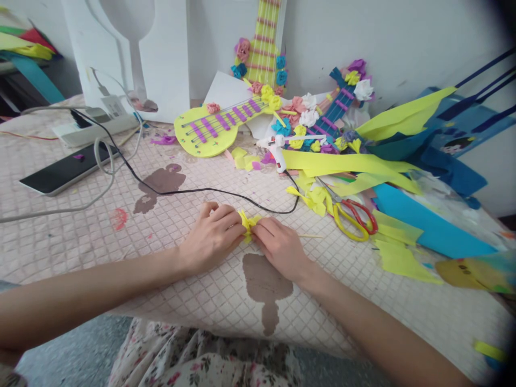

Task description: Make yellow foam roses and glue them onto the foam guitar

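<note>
Between my two hands, just above the front part of the table, is a small yellow crepe-paper flower (248, 221). My left hand (217, 231) pinches its left side with the fingertips. On its right side, the fingers of my right hand (282, 244) close around the paper. A thin pale stick (312, 236) shows to the right, beyond my right hand; whether it joins the flower is hidden. Behind my hands runs the black cord of a white glue gun (277, 153). Scissors with red and yellow handles (355, 217) lie to the right.
A yellow paper guitar (207, 129) and a blue flower-trimmed one (336, 110) lie at the back. Yellow crepe strips (350, 161) and a blue sheet (431, 220) cover the right side. A phone (68, 169) and a power strip (97, 129) sit at the left.
</note>
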### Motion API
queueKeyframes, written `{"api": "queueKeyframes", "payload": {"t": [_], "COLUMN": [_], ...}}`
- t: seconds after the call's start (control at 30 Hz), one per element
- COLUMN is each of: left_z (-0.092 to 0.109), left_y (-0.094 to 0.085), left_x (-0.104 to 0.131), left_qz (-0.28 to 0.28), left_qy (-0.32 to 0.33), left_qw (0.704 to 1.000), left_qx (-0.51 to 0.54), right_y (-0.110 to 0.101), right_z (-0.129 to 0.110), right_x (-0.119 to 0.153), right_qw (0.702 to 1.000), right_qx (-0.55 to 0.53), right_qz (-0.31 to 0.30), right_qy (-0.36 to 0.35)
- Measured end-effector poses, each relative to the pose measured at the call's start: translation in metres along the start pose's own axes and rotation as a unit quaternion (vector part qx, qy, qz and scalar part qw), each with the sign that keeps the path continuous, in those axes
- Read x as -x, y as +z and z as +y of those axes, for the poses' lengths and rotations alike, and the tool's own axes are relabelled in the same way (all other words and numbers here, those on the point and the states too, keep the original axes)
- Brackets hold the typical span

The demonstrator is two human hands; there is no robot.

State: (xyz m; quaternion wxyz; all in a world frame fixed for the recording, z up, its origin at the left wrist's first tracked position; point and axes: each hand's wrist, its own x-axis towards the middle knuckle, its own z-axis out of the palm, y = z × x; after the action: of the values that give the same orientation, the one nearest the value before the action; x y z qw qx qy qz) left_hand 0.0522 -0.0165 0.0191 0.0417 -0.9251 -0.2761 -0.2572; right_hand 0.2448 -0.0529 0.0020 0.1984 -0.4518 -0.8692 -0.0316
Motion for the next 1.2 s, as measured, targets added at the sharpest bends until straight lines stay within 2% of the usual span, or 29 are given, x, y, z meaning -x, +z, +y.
{"api": "queueKeyframes", "payload": {"t": [0.3,0.67,1.0,1.2], "left_z": [-0.0017,-0.0029,-0.0027,-0.0036], "left_y": [0.0007,-0.0009,-0.0006,-0.0026], "left_x": [-0.0007,-0.0021,-0.0024,-0.0035], "left_qz": [-0.021,-0.020,-0.019,-0.032], "left_qy": [-0.011,-0.028,-0.023,-0.032], "left_qw": [1.000,0.999,0.999,0.998], "left_qx": [0.001,0.028,0.012,0.034], "right_y": [-0.0013,-0.0037,0.0001,0.0005], "right_z": [-0.0019,-0.0007,0.0011,0.0019], "right_x": [-0.0007,-0.0014,0.0003,0.0003], "right_qw": [0.999,0.997,0.999,0.999], "right_qx": [-0.035,-0.059,-0.022,-0.037], "right_qz": [0.028,0.023,0.008,0.008], "right_qy": [0.031,0.038,0.033,0.040]}}
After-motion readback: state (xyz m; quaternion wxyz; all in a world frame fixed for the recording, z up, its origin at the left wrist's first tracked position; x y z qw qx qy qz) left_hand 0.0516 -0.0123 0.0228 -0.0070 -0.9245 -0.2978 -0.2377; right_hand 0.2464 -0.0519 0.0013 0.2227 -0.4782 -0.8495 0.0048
